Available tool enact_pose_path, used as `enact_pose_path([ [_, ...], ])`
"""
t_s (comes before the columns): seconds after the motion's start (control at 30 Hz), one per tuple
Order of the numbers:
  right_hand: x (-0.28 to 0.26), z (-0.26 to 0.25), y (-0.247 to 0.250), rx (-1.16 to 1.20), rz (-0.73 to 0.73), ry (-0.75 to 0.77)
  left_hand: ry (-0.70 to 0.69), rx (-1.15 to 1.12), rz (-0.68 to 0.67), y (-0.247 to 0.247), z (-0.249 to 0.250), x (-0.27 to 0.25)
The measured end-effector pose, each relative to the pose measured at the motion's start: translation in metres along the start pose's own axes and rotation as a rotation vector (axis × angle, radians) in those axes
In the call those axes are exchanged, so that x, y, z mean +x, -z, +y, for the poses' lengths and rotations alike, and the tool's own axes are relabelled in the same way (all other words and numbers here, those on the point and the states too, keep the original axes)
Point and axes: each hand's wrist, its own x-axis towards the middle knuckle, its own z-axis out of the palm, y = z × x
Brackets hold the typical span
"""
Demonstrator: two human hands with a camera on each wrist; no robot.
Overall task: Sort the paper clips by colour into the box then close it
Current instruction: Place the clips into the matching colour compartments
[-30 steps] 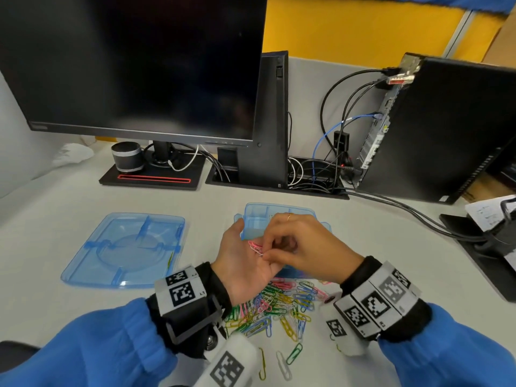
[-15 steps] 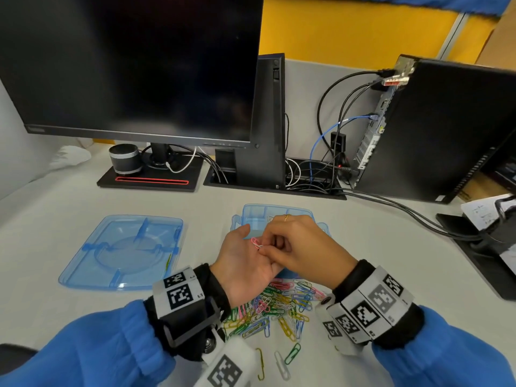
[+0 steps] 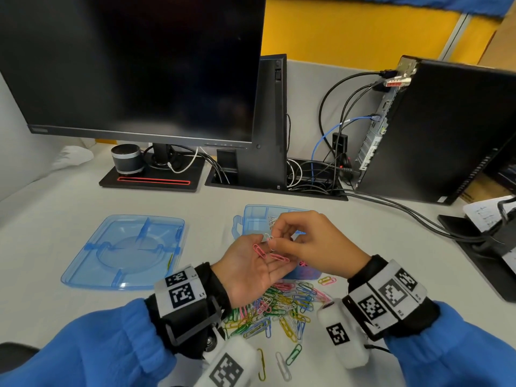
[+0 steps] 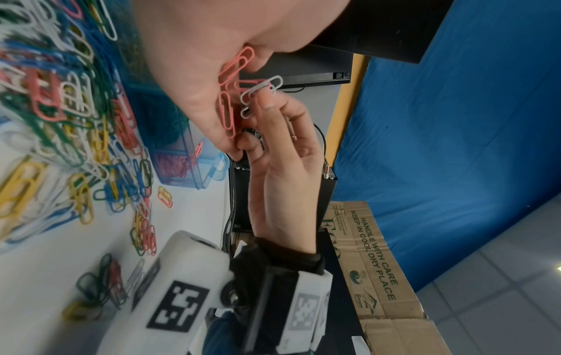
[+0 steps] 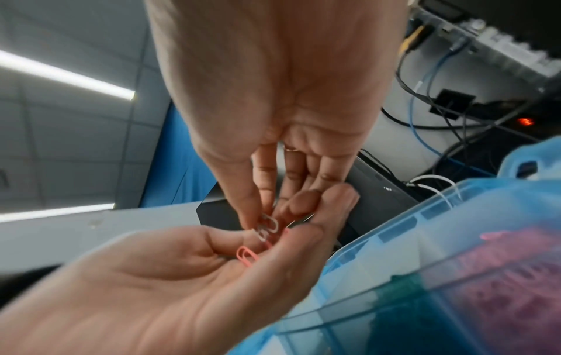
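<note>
My left hand [image 3: 251, 270] lies palm up over the near edge of the blue translucent box [image 3: 255, 220], and pink paper clips [image 3: 260, 251] rest on its fingers. My right hand [image 3: 272, 243] pinches white paper clips [image 3: 268, 237] between thumb and forefinger just above that palm. The left wrist view shows the white clips [image 4: 261, 89] hooked together beside the pink clips [image 4: 227, 113]. The right wrist view shows the same pinch on the white clips [image 5: 267, 225]. A mixed pile of coloured clips [image 3: 275, 310] lies on the table under my wrists. The box's contents are mostly hidden by my hands.
The box's blue lid [image 3: 125, 252] lies flat to the left. A monitor [image 3: 134, 65], a small speaker [image 3: 127, 159], a computer tower [image 3: 446, 129] and cables [image 3: 413, 216] stand behind. A few loose clips [image 3: 293, 354] lie near the table's front edge.
My right fingers have lifted the white clips a little off the left palm. The left hand has opened flatter, so the pink clips show.
</note>
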Motion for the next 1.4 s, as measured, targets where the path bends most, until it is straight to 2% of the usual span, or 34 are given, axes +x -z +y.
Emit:
enact_pose_path([
  [0.27,0.001,0.003,0.008,0.153,-0.01,-0.116,0.014,0.081,0.037,0.0,0.002,-0.003],
  [0.37,0.002,0.003,0.01,0.115,-0.009,-0.119,-0.015,0.103,0.071,0.001,0.002,-0.003],
  [0.63,0.004,0.008,0.01,0.098,0.001,-0.275,-0.073,0.52,0.138,-0.006,0.0,-0.001],
  [0.77,0.008,0.007,0.01,0.133,-0.048,-0.339,-0.084,0.556,0.126,-0.01,0.002,-0.002],
  [0.83,0.014,0.008,0.015,0.175,-0.011,-0.356,-0.099,0.524,0.138,-0.007,0.005,-0.001],
  [0.93,0.033,0.014,0.025,0.211,0.125,-0.353,-0.127,0.494,0.157,-0.002,0.009,0.002],
  [1.03,0.053,0.026,0.028,0.07,0.196,-0.341,-0.165,0.529,0.162,-0.002,0.012,0.003],
  [1.13,0.062,0.035,0.023,-0.19,0.065,-0.333,-0.18,0.58,0.175,0.0,0.016,0.002],
  [1.2,0.062,0.036,0.024,-0.229,0.033,-0.323,-0.16,0.629,0.163,0.001,0.018,0.002],
  [1.3,0.056,0.035,0.035,-0.221,0.077,-0.302,-0.12,0.809,0.139,-0.005,0.021,0.001],
  [1.4,0.041,0.033,0.052,-0.202,0.121,-0.291,-0.195,1.176,0.149,-0.022,0.026,0.006],
])
